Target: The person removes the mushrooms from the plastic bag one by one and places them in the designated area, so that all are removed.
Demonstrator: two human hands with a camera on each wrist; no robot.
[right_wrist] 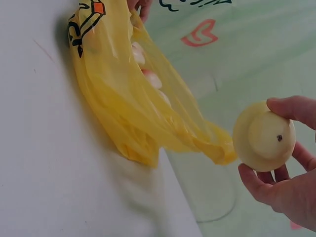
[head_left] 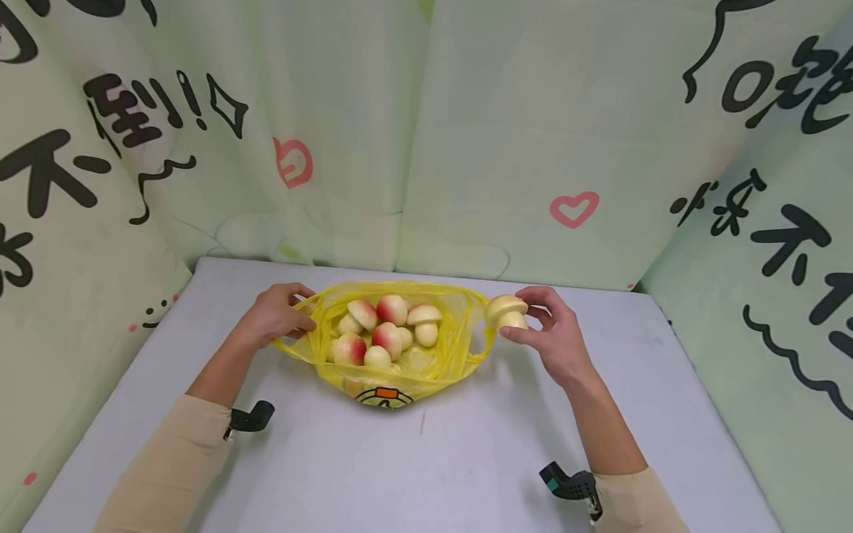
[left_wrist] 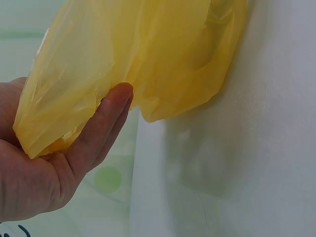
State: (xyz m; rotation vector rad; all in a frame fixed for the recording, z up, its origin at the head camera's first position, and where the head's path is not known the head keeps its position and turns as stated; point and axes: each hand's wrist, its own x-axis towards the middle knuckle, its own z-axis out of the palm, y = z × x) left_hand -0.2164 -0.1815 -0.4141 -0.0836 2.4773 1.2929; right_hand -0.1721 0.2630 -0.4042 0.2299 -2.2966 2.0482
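Observation:
A yellow plastic bag (head_left: 436, 381) lies with its mouth spread on the table, and several toy mushrooms (head_left: 393, 309) with red-and-white or cream caps are inside. At the bag's left side, my left hand (head_left: 275, 318) holds the handle; the left wrist view shows the yellow film (left_wrist: 69, 84) between thumb and fingers. My right hand (head_left: 556, 337) grips a cream toy mushroom (head_left: 505, 311) just beside the right handle. From the right wrist view, the underside of that mushroom (right_wrist: 264, 136) shows a small dark spot on its stem, with thumb and fingertips around the cap.
A white table (head_left: 413, 474) carries the bag near its back edge. Pale green curtains (head_left: 493, 133) with black writing and red hearts hang behind and along both sides. Black wrist cameras (head_left: 252, 417) stick out from the beige sleeves (head_left: 166, 459).

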